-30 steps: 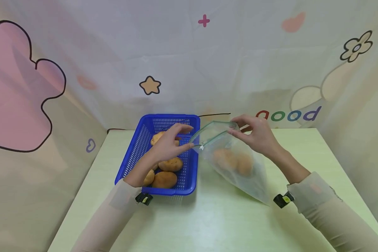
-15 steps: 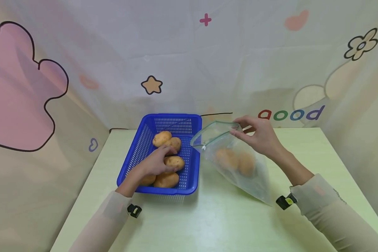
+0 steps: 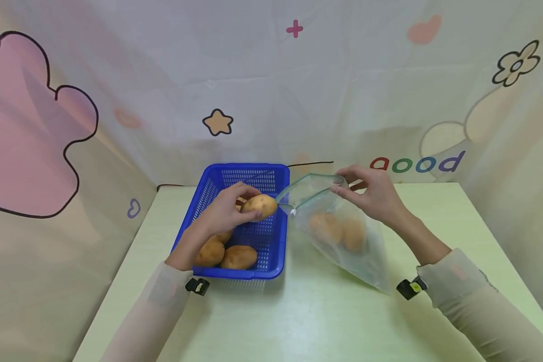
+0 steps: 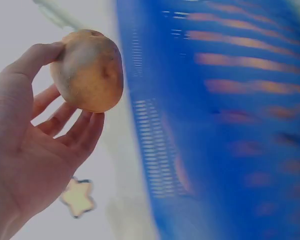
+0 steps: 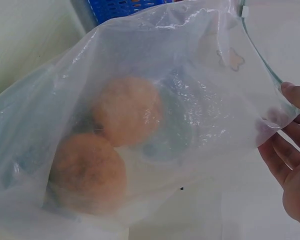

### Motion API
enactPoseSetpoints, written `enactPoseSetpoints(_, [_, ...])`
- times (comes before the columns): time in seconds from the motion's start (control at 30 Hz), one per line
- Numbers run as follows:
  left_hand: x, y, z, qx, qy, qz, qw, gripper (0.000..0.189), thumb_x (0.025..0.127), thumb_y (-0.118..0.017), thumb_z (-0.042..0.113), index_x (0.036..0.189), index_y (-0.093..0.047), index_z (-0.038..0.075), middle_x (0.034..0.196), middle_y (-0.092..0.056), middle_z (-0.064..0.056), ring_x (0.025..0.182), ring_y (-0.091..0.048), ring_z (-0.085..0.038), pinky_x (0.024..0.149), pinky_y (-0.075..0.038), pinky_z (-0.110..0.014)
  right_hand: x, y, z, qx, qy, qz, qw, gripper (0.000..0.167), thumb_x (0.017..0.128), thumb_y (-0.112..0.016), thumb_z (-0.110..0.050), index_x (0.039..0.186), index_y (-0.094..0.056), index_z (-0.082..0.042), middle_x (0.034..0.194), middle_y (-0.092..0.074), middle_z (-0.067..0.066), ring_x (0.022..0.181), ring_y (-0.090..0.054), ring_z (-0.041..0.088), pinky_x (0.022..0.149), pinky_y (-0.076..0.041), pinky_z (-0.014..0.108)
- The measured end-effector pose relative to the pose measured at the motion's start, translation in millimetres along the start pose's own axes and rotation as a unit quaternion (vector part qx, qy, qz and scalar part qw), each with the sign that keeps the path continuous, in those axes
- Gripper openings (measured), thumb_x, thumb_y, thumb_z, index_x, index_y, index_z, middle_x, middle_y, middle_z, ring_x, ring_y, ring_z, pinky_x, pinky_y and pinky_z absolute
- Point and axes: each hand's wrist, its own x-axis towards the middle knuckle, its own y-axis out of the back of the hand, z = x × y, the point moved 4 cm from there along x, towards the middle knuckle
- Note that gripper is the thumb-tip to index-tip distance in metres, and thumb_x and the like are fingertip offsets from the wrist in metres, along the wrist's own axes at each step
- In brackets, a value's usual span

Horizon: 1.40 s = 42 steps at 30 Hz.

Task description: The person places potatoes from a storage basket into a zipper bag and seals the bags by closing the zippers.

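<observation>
My left hand holds a potato between thumb and fingers, above the right side of a blue plastic basket and close to the mouth of a zip bag. In the left wrist view the same potato sits at the fingertips. The translucent zip bag has a green-edged mouth, which gapes towards the left. My right hand pinches the far right corner of that mouth. Two potatoes show through the film, one potato beside another potato in the right wrist view.
Several potatoes lie in the basket, among them a front potato; my left hand and forearm hide part of them. A pale green table bears everything. Behind it hangs a printed cloth. A white zip slider sits on the bag's near edge.
My left hand went from the bag's mouth down into the basket, took hold of a potato and raised it towards the bag. The right hand stays at the bag's corner.
</observation>
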Motion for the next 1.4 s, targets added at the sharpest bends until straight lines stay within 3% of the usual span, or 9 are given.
enactPoseSetpoints(0.13, [14.8,14.8,23.3,0.009,-0.014,0.026,0.9995,0.046,0.097,-0.081,0.028,0.135,-0.066,0.007,0.126,-0.064,-0.005,0.117,-0.061,-0.023,0.101,-0.057,-0.041,2.3,0,-1,0.006,-0.002,-0.009,0.9999,0.027,0.089,-0.087,-0.010,0.112,-0.076,-0.006,0.095,-0.077,-0.002,0.087,-0.071,0.013,0.076,-0.060,0.020])
enactPoseSetpoints(0.23, [26.7,14.7,37.7,-0.006,-0.031,0.036,0.9989,0.047,0.097,-0.080,0.030,0.136,-0.066,0.009,0.130,-0.063,-0.005,0.117,-0.061,-0.022,0.100,-0.057,-0.039,3.4,0,-2,0.009,-0.004,-0.018,0.9998,0.027,0.089,-0.087,-0.010,0.113,-0.077,-0.007,0.097,-0.077,-0.002,0.089,-0.072,0.013,0.077,-0.061,0.021])
enactPoseSetpoints(0.4, [46.4,-6.4,54.9,-0.043,-0.059,0.017,0.9972,0.049,0.097,-0.080,0.034,0.137,-0.065,0.012,0.131,-0.063,-0.001,0.118,-0.061,-0.019,0.100,-0.056,-0.034,1.4,0,-7,0.019,-0.006,-0.026,0.9995,0.027,0.088,-0.088,-0.010,0.113,-0.078,-0.007,0.098,-0.078,-0.003,0.091,-0.072,0.015,0.077,-0.063,0.028])
enactPoseSetpoints(0.6, [56.0,-29.2,58.0,-0.065,-0.070,-0.005,0.9954,0.047,0.097,-0.080,0.030,0.136,-0.064,0.008,0.126,-0.066,-0.004,0.117,-0.063,-0.020,0.098,-0.056,-0.033,1.6,-1,-8,0.020,-0.001,-0.023,0.9995,0.026,0.089,-0.088,-0.011,0.112,-0.078,-0.008,0.098,-0.078,-0.004,0.090,-0.072,0.013,0.077,-0.064,0.036])
enactPoseSetpoints(0.8, [53.1,-31.7,45.6,-0.087,-0.047,-0.002,0.9951,0.048,0.102,-0.073,0.034,0.141,-0.062,0.008,0.135,-0.065,-0.008,0.123,-0.064,-0.023,0.105,-0.055,-0.040,1.9,-2,-8,0.013,0.011,-0.017,0.9997,0.025,0.088,-0.088,-0.009,0.111,-0.078,-0.008,0.096,-0.078,-0.004,0.088,-0.072,0.011,0.075,-0.064,0.037])
enactPoseSetpoints(0.9, [48.2,-23.6,33.9,-0.061,-0.025,0.026,0.9975,0.046,0.105,-0.070,0.033,0.143,-0.061,0.008,0.139,-0.064,-0.009,0.129,-0.061,-0.025,0.110,-0.051,-0.045,3.2,-2,-8,0.008,0.016,-0.016,0.9997,0.025,0.088,-0.087,-0.009,0.111,-0.078,-0.007,0.096,-0.078,-0.004,0.087,-0.072,0.011,0.075,-0.064,0.035])
enactPoseSetpoints(1.0, [42.4,-13.9,16.9,-0.019,0.019,0.047,0.9985,0.048,0.103,-0.072,0.029,0.145,-0.059,0.008,0.142,-0.060,-0.010,0.135,-0.057,-0.028,0.114,-0.048,-0.048,3.0,-2,-8,0.004,0.015,-0.014,0.9998,0.025,0.088,-0.087,-0.009,0.112,-0.078,-0.007,0.095,-0.078,-0.004,0.087,-0.071,0.011,0.074,-0.063,0.030])
enactPoseSetpoints(1.13, [34.6,-3.7,-5.4,0.031,0.069,0.039,0.9963,0.059,0.100,-0.076,0.026,0.150,-0.054,0.005,0.150,-0.053,-0.015,0.140,-0.051,-0.036,0.116,-0.044,-0.052,1.7,-1,-9,0.002,0.011,-0.009,0.9999,0.026,0.088,-0.088,-0.009,0.111,-0.078,-0.008,0.094,-0.078,-0.004,0.086,-0.071,0.011,0.074,-0.062,0.024])
enactPoseSetpoints(1.4, [17.0,12.9,-24.9,0.038,0.099,0.027,0.9940,0.067,0.099,-0.078,0.028,0.153,-0.049,0.002,0.155,-0.047,-0.020,0.142,-0.045,-0.041,0.116,-0.041,-0.056,1.5,-2,-9,0.007,0.011,-0.015,0.9998,0.025,0.089,-0.087,-0.010,0.112,-0.078,-0.006,0.095,-0.078,-0.003,0.087,-0.071,0.012,0.074,-0.062,0.024])
